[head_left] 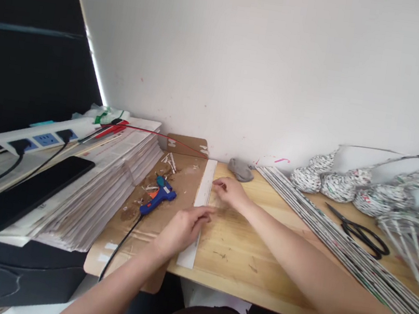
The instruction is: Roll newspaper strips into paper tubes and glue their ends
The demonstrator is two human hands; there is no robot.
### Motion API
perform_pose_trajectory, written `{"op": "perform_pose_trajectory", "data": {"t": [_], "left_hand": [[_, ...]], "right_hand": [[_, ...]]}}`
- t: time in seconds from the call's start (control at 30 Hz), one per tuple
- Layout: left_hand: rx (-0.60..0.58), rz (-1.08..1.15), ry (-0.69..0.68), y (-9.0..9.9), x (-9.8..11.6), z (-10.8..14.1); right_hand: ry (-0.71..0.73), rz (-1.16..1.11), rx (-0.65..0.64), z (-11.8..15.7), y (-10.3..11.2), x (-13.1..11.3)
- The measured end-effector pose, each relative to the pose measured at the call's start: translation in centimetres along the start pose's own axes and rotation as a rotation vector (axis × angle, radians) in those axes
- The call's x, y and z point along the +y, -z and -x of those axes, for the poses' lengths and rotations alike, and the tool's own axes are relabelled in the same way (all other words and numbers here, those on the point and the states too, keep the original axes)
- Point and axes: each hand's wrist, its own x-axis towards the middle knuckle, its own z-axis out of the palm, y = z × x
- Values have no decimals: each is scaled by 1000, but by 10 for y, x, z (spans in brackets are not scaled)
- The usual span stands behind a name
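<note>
Both hands are over a narrow white strip that lies lengthwise on the wooden table, along the right edge of a brown cardboard sheet. My left hand covers the strip's lower middle, its fingers bent together; what they hold, if anything, is too small to make out. Farther up, my right hand is at the strip's right edge with thumb and fingertips pinched; anything between them cannot be made out. A blue glue gun rests on the cardboard left of my hands.
Stacked paper at left bears a black phone and a power strip. A grey cloth lies by the wall. Rolled paper sticks, black scissors and woven paper pieces are at right.
</note>
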Motion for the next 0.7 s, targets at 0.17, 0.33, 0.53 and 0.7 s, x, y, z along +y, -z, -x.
{"op": "perform_pose_trajectory", "data": {"t": [0.17,0.33,0.53,0.7], "left_hand": [[58,-197,-64,-22,-21,-48],[37,-199,-75,-25,-29,-49],[-9,-247,-41,-21,-25,-51],[-33,-263,-32,-21,-24,-52]], "right_hand": [[-108,103,21,-58,-9,7],[-207,189,-8,-109,-17,15],[-259,235,-44,-132,-21,20],[-282,225,-4,-131,-22,23]]}}
